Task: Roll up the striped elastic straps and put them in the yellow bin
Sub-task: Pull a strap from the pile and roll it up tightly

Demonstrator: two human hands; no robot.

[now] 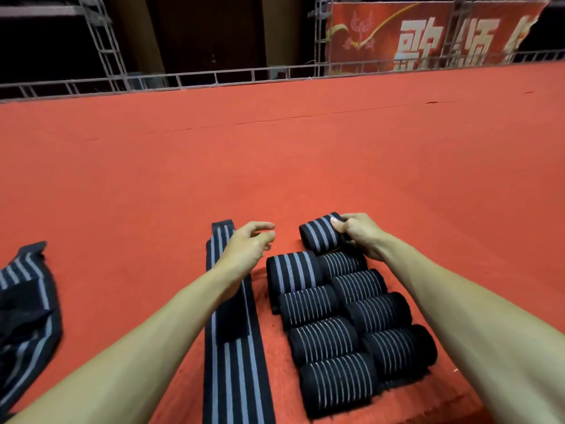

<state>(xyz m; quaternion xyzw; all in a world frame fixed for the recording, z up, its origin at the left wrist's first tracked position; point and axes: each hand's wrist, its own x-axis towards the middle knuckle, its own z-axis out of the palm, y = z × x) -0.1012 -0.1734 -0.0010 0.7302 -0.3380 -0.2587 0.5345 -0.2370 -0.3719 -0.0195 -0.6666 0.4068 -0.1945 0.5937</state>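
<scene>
Head view: nearest me, a flat strap (pixel 235 362) lies unrolled on the red carpet (pixel 275 163), its long axis running straight away from the person, black with pale grey stripes along its length. Just right of it, rolled straps (pixel 330 341) lie on their sides in two touching columns, their axes crosswise and thin white stripes ringing most of them. At the far left is a loose heap of straps (pixel 27 301), crumpled and partly blurred. Further out, the left hand (pixel 247 246) hovers over the flat strap's far end, fingers loosely curled and holding nothing. The right hand (pixel 360 237) grips one roll (pixel 318 237) with broad grey stripes by its right end, at the far end of the columns. Beyond stand a metal truss (pixel 214 76) and a red banner (pixel 428 35).
</scene>
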